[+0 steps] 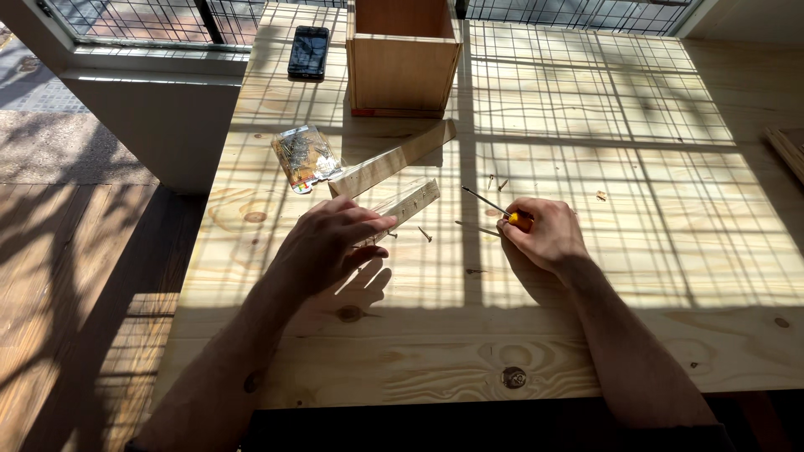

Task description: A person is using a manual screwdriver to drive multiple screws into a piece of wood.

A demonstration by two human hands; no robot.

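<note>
the left hand [331, 243] hovers just above the near end of a narrow wooden strip [409, 203], fingers extended and loosely curved; whether the fingertips touch the strip cannot be told, and nothing is gripped. the strip lies flat on the pale wooden table [586, 351], angled from lower left to upper right. a 2nd, longer wooden strip [394, 159] lies just beyond it, at a similar angle, its far end near the open wooden box [402, 59] at the table's back edge.

the right hand [544, 234] is clenched around a screwdriver [502, 211] with an orange handle; the thin metal shaft points up and left, toward the strips, tip off the surface or barely on it, not clear which.

between the 2 hands, loose screws [425, 234] lie on the table; 2 more screws [497, 182] lie beyond the screwdriver tip. a clear plastic packet of small fasteners [303, 157] sits left of the strips. a dark phone [309, 52] lies face up left of the box. more wood pieces [787, 151] show at the right edge. window-grille shadows cross the whole surface.
</note>
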